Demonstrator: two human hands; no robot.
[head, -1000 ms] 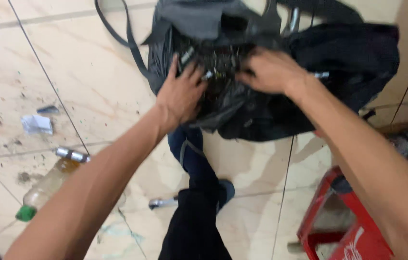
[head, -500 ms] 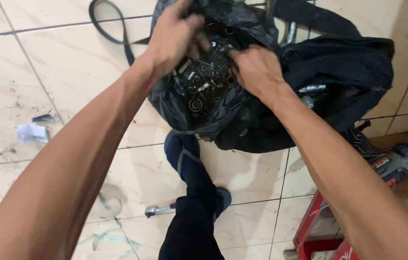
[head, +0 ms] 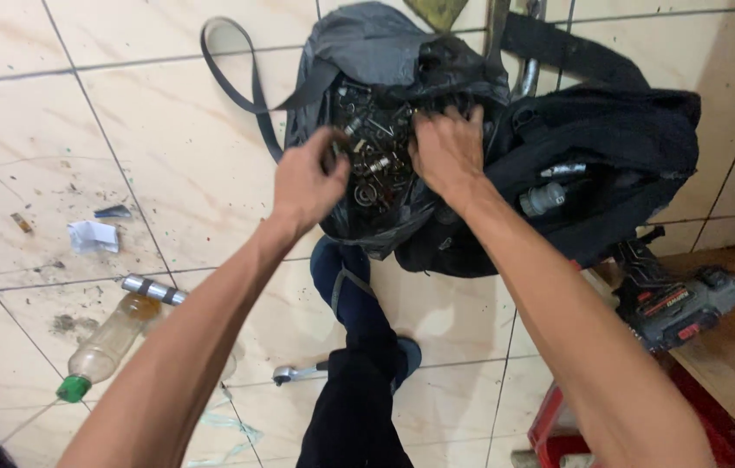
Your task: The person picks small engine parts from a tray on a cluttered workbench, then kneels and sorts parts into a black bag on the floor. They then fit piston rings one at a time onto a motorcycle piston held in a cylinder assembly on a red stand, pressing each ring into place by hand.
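On the tiled floor [head: 151,113] at the far left lies a scrap of paper [head: 93,235], and nearer the person a clear plastic bottle [head: 107,347] with a green cap, a metal socket [head: 152,289] just beside its upper end. A ratchet wrench [head: 298,373] lies on the floor next to the person's dark trouser leg [head: 354,381]. The left hand [head: 308,182] is curled, its fingers pinching a small metal part at the edge of the heap of metal parts [head: 374,147] inside the open black bag [head: 610,165]. The right hand [head: 447,149] rests on that heap with fingers bent down into the bag; whether it grips anything cannot be told. A strap [head: 242,78] loops out from the bag's left. At the right, a power drill [head: 675,299] lies on a wooden surface [head: 731,364].
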